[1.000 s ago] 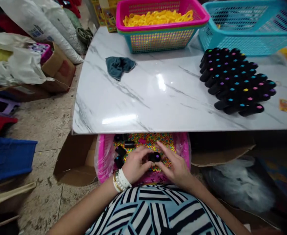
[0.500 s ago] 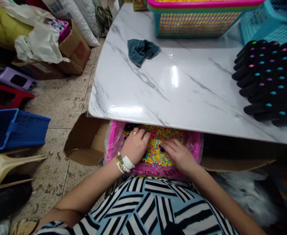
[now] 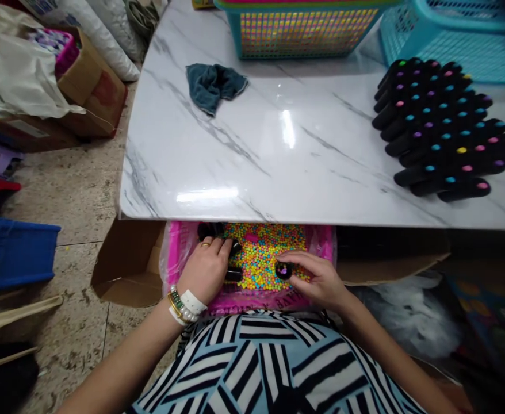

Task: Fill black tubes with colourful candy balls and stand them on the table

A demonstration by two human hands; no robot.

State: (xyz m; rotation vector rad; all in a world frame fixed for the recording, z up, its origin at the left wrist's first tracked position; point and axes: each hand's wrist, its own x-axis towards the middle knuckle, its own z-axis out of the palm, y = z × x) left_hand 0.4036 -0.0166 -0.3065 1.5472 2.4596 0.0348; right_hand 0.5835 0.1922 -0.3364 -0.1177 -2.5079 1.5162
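Note:
A pink basket [image 3: 331, 253], lined with clear plastic, sits below the table edge. Small yellow, orange, green and blue balls [image 3: 259, 261] fill it. My right hand [image 3: 319, 280] pinches a short black tube [image 3: 283, 270] between thumb and fingers, its round end facing up with coloured bits inside. At the basket's left side, my left hand [image 3: 207, 267] curls over several black tubes; one black tube [image 3: 234, 274] sticks out past its fingers. The palm hides how firmly they are held. A small pink piece [image 3: 251, 237] lies on the balls.
On the marble-patterned table [image 3: 252, 172] lie many black tubes [image 3: 446, 132] with coloured ends, a dark cloth [image 3: 213, 86], and a turquoise basket [image 3: 295, 34] of balls. Another turquoise basket [image 3: 455, 46] stands at right. An open cardboard box [image 3: 127, 270] and a blue crate [image 3: 15, 253] are at left.
The view has shifted right. My right hand has lifted a black tube from among the balls and turned its end upward. My left hand remains at the basket's left side, with more tubes showing beside it.

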